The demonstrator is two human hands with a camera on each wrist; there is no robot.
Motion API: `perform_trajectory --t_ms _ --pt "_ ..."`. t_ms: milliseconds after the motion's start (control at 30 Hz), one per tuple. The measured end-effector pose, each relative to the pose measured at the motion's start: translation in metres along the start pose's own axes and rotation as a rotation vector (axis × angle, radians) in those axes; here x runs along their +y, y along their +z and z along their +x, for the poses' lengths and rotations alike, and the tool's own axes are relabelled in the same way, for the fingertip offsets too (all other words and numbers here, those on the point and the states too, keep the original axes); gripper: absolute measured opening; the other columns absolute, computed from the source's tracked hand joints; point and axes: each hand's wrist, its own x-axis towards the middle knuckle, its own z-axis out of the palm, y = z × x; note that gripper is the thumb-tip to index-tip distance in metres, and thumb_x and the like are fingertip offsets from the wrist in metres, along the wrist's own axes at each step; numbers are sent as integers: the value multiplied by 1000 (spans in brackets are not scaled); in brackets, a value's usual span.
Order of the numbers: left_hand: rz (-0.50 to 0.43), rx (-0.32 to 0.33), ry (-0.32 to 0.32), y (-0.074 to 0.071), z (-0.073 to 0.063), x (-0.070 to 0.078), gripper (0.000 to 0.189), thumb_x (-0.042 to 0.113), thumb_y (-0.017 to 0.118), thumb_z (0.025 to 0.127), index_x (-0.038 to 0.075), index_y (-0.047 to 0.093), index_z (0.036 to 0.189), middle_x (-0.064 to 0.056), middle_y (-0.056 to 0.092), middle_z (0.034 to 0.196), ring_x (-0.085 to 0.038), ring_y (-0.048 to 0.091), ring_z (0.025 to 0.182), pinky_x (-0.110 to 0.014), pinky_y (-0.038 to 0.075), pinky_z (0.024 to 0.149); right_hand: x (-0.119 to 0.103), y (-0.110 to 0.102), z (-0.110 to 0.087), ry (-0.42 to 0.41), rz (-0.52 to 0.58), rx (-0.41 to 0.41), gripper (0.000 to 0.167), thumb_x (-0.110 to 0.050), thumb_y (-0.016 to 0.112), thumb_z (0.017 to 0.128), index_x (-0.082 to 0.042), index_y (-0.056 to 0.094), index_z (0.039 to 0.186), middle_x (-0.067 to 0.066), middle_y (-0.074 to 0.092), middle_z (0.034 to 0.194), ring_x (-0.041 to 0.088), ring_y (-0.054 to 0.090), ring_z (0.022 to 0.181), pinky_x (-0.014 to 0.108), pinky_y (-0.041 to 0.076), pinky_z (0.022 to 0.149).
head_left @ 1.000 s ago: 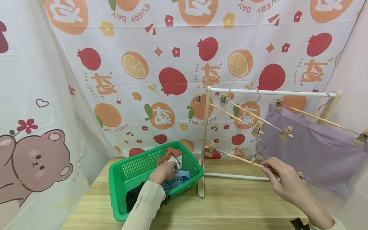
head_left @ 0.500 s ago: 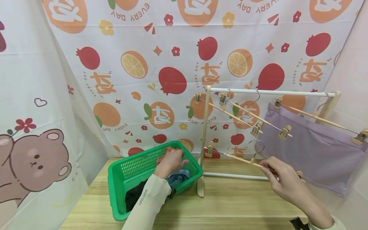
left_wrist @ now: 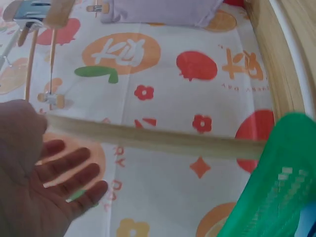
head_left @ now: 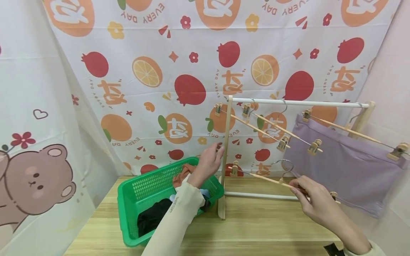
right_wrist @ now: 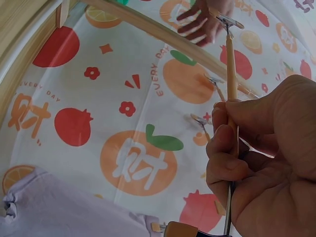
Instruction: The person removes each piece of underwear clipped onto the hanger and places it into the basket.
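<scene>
My right hand (head_left: 315, 197) grips the wooden bar of a clip hanger (head_left: 269, 179), thumb and fingers curled round it in the right wrist view. The hanger is held in front of the clothes rack, with its metal hook pointing up and no garment on it. My left hand (head_left: 207, 163) is raised over the right end of the green basket (head_left: 150, 186), beside the rack's left wooden post (head_left: 226, 142). In the left wrist view its fingers are spread and hold nothing; whether it touches the post I cannot tell.
In the basket lie an orange cloth (head_left: 182, 175), a black cloth (head_left: 153, 215) and a blue cloth (head_left: 205, 193), partly behind my left arm. From the rack's white rail (head_left: 298, 102) hang two bare clip hangers and a third carrying a purple garment (head_left: 339, 160).
My left hand has risen out of the basket and moved right to the rack's post, its fingers spreading. The right hand keeps hold of the clip hanger almost unmoved.
</scene>
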Motion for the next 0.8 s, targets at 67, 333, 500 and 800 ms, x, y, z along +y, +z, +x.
perform_trajectory --t_ms 67,333,500,800 --pt "-38 22 41 6 5 0 42 21 34 112 -3 48 143 -23 66 121 -35 65 110 -50 54 96 3 1 -1 2 -6 -4 25 10 74 83 -12 67 94 -12 53 79 -9 40 65 7 34 55" --pt "-83 -20 -2 21 16 2 39 22 32 112 1 40 144 -9 51 87 -19 47 71 -31 43 67 13 3 -6 20 -41 -14 9 -2 70 93 -10 68 92 -12 51 76 -9 39 64 10 34 54" --pt "-13 -57 -80 30 19 1 44 19 32 109 0 32 149 -16 54 107 -27 57 93 -40 52 84 21 4 -9 52 -78 -37 18 7 74 85 -8 67 92 -11 52 76 -9 37 63 16 36 52" --pt "98 -75 -80 41 23 4 52 12 37 103 -10 20 148 -30 54 127 -35 62 110 -46 56 95 44 5 -13 83 -129 -56 22 10 77 80 -8 68 91 -8 56 75 -9 38 63 18 36 52"
